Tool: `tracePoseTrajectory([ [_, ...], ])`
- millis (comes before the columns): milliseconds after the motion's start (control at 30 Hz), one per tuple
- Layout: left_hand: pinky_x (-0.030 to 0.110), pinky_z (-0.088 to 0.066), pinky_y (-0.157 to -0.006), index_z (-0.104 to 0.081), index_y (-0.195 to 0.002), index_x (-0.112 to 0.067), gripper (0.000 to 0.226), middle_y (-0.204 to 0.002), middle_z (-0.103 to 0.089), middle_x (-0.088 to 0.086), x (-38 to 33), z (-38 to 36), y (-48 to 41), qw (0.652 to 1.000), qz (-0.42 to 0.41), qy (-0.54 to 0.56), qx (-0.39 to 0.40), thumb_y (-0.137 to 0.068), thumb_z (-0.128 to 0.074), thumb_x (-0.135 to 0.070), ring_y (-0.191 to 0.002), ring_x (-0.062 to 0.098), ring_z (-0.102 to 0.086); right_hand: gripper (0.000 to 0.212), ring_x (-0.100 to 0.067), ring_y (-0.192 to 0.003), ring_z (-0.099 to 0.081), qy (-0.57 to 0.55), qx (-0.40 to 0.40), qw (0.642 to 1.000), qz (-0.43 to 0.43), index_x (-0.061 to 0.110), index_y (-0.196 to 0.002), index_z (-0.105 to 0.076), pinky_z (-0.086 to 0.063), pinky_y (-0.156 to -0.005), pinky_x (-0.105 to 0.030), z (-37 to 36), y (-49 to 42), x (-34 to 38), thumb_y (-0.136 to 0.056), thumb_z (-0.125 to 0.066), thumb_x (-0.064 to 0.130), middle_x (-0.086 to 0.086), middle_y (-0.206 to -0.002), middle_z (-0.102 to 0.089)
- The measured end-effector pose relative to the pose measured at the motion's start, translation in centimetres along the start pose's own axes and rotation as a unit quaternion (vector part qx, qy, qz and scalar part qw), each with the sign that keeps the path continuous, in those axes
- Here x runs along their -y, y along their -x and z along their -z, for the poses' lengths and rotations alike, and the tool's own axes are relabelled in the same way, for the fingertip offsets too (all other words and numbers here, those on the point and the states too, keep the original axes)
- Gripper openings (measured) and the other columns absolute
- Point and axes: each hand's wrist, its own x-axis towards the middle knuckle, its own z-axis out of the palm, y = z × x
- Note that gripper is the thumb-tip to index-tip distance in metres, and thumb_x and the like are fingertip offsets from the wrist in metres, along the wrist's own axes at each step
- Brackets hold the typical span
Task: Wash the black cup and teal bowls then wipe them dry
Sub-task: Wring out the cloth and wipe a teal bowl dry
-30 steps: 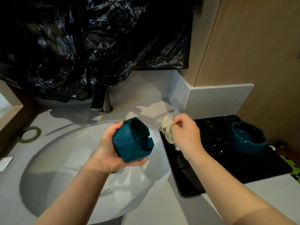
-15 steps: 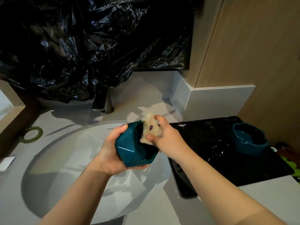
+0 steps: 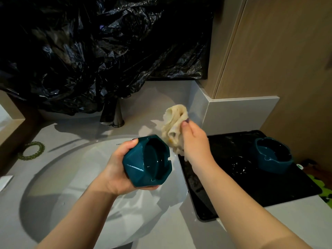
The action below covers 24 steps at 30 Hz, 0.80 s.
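Note:
My left hand (image 3: 118, 169) grips a faceted teal bowl (image 3: 147, 163) above the white sink (image 3: 53, 186), tilted so its opening faces me. My right hand (image 3: 195, 142) holds a crumpled cream cloth (image 3: 173, 126) raised just above and right of the bowl, apart from it. A second teal bowl (image 3: 273, 155) stands upright on the black tray (image 3: 251, 191) at the right. The black cup (image 3: 239, 165) sits on the tray left of that bowl, hard to make out against the dark surface.
A metal faucet (image 3: 113, 114) stands behind the sink under crumpled black plastic (image 3: 89, 51). A green ring (image 3: 31, 150) lies on the counter at left. A wooden cabinet (image 3: 278, 60) rises at right above a white ledge (image 3: 239, 114).
My right hand pushed the cloth into the bowl half a second ago, then lifted it out and up to the right. The bowl stays in my left hand, tilted slightly more.

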Motion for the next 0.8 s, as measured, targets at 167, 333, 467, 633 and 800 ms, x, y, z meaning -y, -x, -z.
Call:
tracePoseTrajectory([
  [167, 0.052, -0.046, -0.080, -0.073, -0.089, -0.021, 0.047, -0.096, -0.068, 0.012, -0.1, 0.0, -0.1, 1.000, -0.003, 0.008, 0.005, -0.049, -0.074, -0.046, -0.082, 0.035, -0.065, 0.028, -0.027, -0.096, -0.058, 0.067, 0.054, 0.991, -0.107, 0.017, -0.102, -0.064, -0.045, -0.093, -0.040, 0.2, -0.7, 0.1, -0.095, -0.039, 0.029, -0.007, -0.097, -0.063],
  [333, 0.049, -0.049, -0.076, -0.075, -0.083, -0.019, 0.042, -0.090, -0.069, 0.012, -0.4, -0.4, 0.1, 1.000, -0.008, 0.014, 0.000, -0.052, -0.069, -0.045, -0.076, 0.033, -0.066, 0.037, -0.023, -0.081, -0.058, -0.134, 0.133, 0.966, -0.177, 0.009, -0.094, -0.067, -0.045, -0.072, -0.035, 0.9, -0.2, -0.2, -0.093, -0.035, 0.028, -0.014, -0.091, -0.067],
  [467, 0.050, -0.050, -0.073, -0.075, -0.079, -0.018, 0.039, -0.087, -0.069, 0.013, -0.7, -0.5, 0.2, 1.000, -0.013, 0.021, -0.018, -0.052, -0.064, -0.045, -0.072, 0.033, -0.066, 0.031, -0.015, -0.091, -0.058, -0.103, 0.184, 0.973, -0.093, 0.026, -0.099, -0.069, -0.046, -0.071, -0.026, 0.9, 0.1, 0.4, -0.096, -0.038, 0.032, 0.002, -0.100, -0.066],
  [633, 0.048, -0.044, -0.081, -0.075, -0.084, -0.015, 0.041, -0.091, -0.067, 0.014, -0.6, -0.5, -0.2, 0.998, 0.005, -0.035, -0.055, -0.067, -0.054, -0.047, -0.080, 0.033, -0.062, 0.057, -0.011, -0.117, -0.052, 0.099, 0.255, 0.961, 0.047, 0.038, -0.132, -0.044, -0.044, -0.100, -0.028, -0.4, 0.2, 0.3, -0.086, -0.062, 0.009, 0.009, -0.123, -0.055],
  [800, 0.040, -0.049, -0.075, -0.075, -0.085, -0.011, 0.039, -0.088, -0.067, 0.015, -0.5, -0.7, 0.0, 0.996, 0.001, -0.076, -0.040, -0.063, -0.066, -0.041, -0.075, 0.030, -0.065, 0.018, -0.020, -0.093, -0.058, 0.302, 0.242, 0.920, 0.065, 0.022, -0.107, -0.059, -0.047, -0.078, -0.030, -0.1, -0.2, 0.6, -0.089, -0.058, 0.027, 0.002, -0.096, -0.062],
])
